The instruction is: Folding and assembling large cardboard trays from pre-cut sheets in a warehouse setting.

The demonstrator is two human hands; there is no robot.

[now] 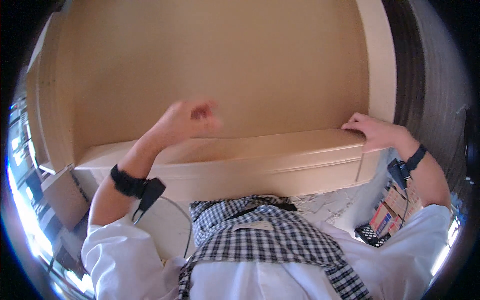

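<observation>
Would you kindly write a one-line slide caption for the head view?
Right hand at the near right corner of a large tan box, left hand blurred over its near edge.

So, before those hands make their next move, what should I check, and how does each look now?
1. Right hand touching the brown box: ok, at its near right corner.
2. Right hand's hold firm: cannot tell from this view.
3. Left hand sharply visible: not ok, it is blurred.
4. Wristbands on both wrists: ok.
5. Checked apron clear of the box: cannot tell, they seem to meet in view.
</observation>
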